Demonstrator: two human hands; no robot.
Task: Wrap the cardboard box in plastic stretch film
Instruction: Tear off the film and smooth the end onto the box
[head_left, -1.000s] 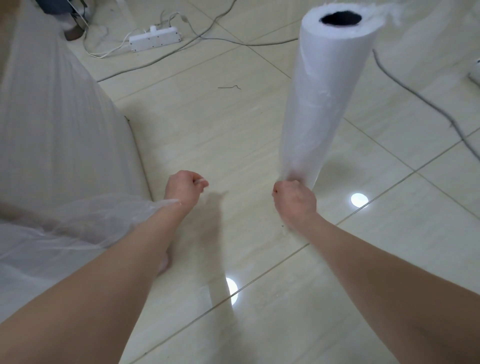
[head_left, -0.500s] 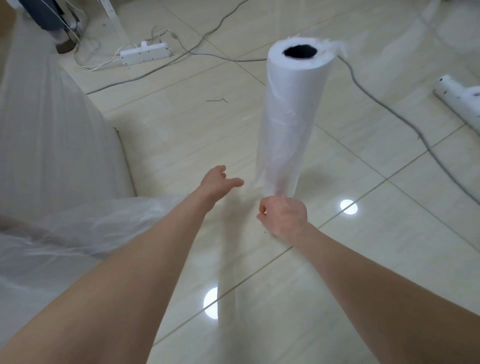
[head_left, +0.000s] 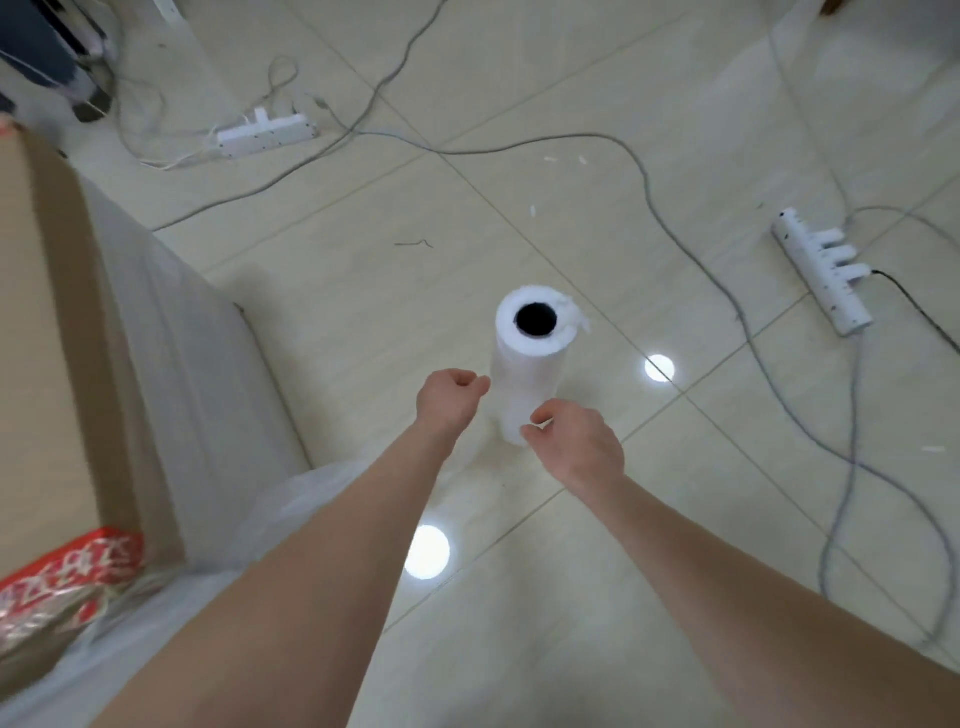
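The white stretch film roll (head_left: 527, 371) stands upright on the tiled floor, its dark core hole facing up. My right hand (head_left: 579, 447) sits at the roll's lower right with loosely curled fingers, its fingertips at the roll's edge and not gripping it. Just left of the roll, my left hand (head_left: 449, 400) is curled into a fist with nothing seen in it. The cardboard box (head_left: 47, 364) fills the left side, brown on top with a red printed patch. Cloudy film (head_left: 182, 364) covers its near side and bunches on the floor under my left forearm.
A white power strip (head_left: 267, 136) lies at the back left and another power strip (head_left: 821, 270) at the right. Grey cables (head_left: 649, 176) snake across the floor behind and right of the roll. A dark object (head_left: 36, 47) stands in the far left corner.
The roll went from being held up by its lower end in my right hand to standing on the floor. My right hand loosened its grip. My left hand moved beside the roll and curled.
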